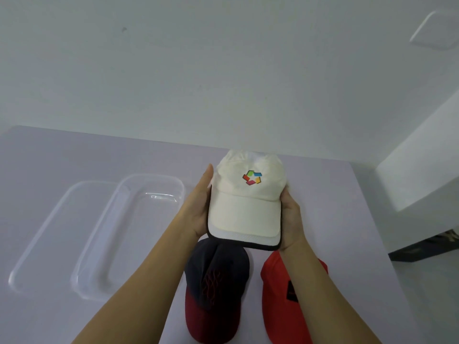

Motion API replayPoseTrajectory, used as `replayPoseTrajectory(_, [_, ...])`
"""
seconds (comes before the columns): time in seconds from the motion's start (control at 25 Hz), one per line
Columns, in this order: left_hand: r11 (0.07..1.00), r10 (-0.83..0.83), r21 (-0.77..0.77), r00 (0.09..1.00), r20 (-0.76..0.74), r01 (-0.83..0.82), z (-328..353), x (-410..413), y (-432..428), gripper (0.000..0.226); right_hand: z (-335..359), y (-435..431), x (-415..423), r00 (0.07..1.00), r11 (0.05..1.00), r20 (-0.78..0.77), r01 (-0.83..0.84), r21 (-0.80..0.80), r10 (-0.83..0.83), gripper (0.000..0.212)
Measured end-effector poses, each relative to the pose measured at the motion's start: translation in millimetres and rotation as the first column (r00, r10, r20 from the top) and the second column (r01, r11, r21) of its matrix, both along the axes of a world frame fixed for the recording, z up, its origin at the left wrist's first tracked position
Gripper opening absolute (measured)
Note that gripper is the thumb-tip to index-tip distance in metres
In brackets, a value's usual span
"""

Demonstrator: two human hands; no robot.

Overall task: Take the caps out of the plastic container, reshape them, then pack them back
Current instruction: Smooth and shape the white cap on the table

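I hold a white cap (pixel 246 207) with a colourful logo above the table, its brim towards me. My left hand (pixel 198 212) holds its left side, one digit lying straight up along the crown. On the right edge of the brim is my right hand (pixel 290 219), its fingers hidden under the cap. Below it on the table lie a navy cap with a dark red brim (pixel 216 276) and a red cap (pixel 280 294), partly behind my right forearm. An empty clear plastic container (pixel 99 227) stands to the left.
The container's clear lid (pixel 44 234) lies flat at its left. The lavender table (pixel 74 155) ends at a white wall behind. A white ledge (pixel 422 170) stands past the table's right edge, with dark floor below it.
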State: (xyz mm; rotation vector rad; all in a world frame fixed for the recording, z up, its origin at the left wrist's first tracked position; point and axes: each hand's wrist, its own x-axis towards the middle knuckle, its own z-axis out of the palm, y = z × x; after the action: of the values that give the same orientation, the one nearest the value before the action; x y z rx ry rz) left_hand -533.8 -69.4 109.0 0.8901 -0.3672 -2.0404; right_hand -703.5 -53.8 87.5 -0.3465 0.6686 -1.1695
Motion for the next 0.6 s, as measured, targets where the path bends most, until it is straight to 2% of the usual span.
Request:
replayPoseTrajectory(0.08, [0.999,0.017,-0.033,0.990,-0.138,-0.022,-1.0,-3.6,8.5,0.058,1.0,-0.2,-1.2,0.999,0.999,0.033,-0.028,0.034,0.027,0.050])
replayPoseTrajectory(0.16, [0.994,0.046,-0.082,0.960,-0.278,-0.071,-4.1,-12.1,20.7,0.057,7.5,3.2,1.5,0.995,0.994,0.061,-0.081,0.073,0.077,0.054])
replayPoseTrajectory(0.28, [0.984,0.071,-0.127,0.921,-0.382,-0.128,-6.6,-16.2,32.6,0.059,11.6,7.2,6.2,0.996,0.997,0.063,-0.068,0.036,0.066,0.048])
replayPoseTrajectory(0.4, [0.976,0.109,-0.135,0.915,-0.388,-0.173,0.5,-12.2,33.8,0.056,9.1,4.6,7.4,0.995,0.997,0.076,0.074,-0.027,-0.071,0.060])
replayPoseTrajectory(0.6, [0.974,0.147,-0.115,0.929,-0.339,-0.196,1.8,-12.5,36.9,0.048,7.5,5.4,17.2,0.992,0.998,0.124,-0.011,0.057,0.004,0.056])
